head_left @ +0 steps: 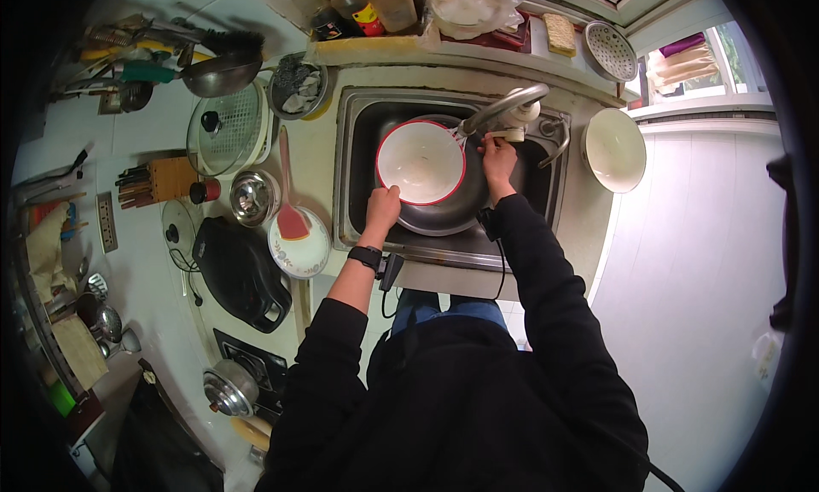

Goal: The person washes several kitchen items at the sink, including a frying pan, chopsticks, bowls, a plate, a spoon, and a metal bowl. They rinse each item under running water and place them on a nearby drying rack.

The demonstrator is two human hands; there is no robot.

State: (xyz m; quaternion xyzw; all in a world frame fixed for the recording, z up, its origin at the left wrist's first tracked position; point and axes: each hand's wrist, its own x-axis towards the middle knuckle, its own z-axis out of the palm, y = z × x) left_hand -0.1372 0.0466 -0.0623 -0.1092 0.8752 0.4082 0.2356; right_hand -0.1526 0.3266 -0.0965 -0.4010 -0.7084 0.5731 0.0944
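Observation:
A white bowl with a red rim (pixel 421 161) is held over a larger metal basin (pixel 439 222) in the sink (pixel 344 172). My left hand (pixel 383 211) grips the bowl's near-left rim between thumb and fingers. To the right of the bowl, my right hand (pixel 499 162) is closed at the lever of the faucet (pixel 509 136), its fingertips partly hidden. The curved metal spout (pixel 503 102) reaches toward the bowl's far right edge. Whether water is running, I cannot tell.
Right of the sink stands a cream bowl (pixel 613 150). On the left counter are a plate (pixel 300 253) with a red spatula (pixel 293 222), a metal bowl (pixel 254 198), a black electric appliance (pixel 242 274) and a knife block (pixel 171 181). Bottles (pixel 357 13) line the ledge behind.

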